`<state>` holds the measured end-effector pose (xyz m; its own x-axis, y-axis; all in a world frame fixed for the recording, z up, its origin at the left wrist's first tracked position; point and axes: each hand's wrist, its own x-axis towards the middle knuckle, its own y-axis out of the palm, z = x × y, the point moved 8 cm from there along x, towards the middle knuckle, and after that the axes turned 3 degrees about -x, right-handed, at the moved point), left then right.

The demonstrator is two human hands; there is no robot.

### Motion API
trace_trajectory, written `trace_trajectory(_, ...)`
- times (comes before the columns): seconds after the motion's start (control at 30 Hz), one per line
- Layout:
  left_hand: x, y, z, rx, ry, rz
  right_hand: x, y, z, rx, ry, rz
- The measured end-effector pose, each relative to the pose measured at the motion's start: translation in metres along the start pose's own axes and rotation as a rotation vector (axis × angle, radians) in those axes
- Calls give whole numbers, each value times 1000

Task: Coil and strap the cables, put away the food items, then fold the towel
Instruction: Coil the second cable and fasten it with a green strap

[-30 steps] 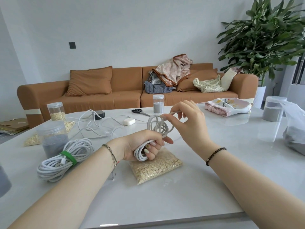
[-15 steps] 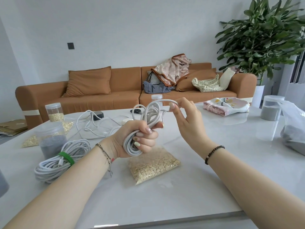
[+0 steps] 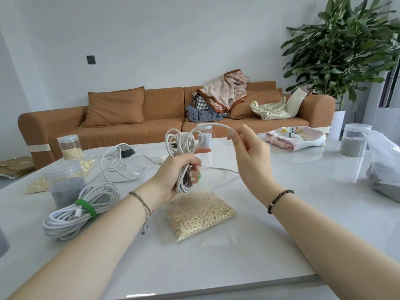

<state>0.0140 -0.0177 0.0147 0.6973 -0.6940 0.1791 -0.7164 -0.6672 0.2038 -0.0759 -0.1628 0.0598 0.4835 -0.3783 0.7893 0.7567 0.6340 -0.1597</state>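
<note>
Fingers (image 3: 195, 164) of the left hand (image 3: 171, 178) are gripping the half-coiled cable (image 3: 179, 144) above the table's (image 3: 259, 234) middle, the right hand (image 3: 251, 156) pinching its tail, while one strapped coil (image 3: 71, 219) is lying near the left edge, oat bag (image 3: 199, 213) and towel (image 3: 296, 137) untouched.

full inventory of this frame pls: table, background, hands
half-coiled cable: 1, white, loops in left grip, end pinched by right grip
strapped coil: 1, white, green strap, table front left
loose cable: 1, white, table rear left, by black adapter
oat bag: 1, clear, table centre
oat jar: 1, clear, table rear left
grey-fill jars: 3, clear, table left, centre rear, right
plastic bag: 1, clear, grey fill, table far right
towel: 1, pink-white print, table rear right
table: 1, white, foreground
sofa: 1, brown, behind table
plant: 1, green, rear right
left grip: 1, bare hand, round the coil loops
right grip: 1, bare hand, raised right of it
</note>
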Motion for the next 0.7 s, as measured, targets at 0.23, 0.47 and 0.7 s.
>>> trace_trajectory(0.23, 1, -11, -11, -254, 88, -142, -2, 1, 0, -10, -22, -7)
trace_trajectory(0.47, -1, -19, -21, -315, 141, -219, 4, -10, -8, 95, 89, -151)
trace_trajectory(0.7, 2, -21, -13, -223, 97, -247, 4, -5, -8, 177, 90, -103)
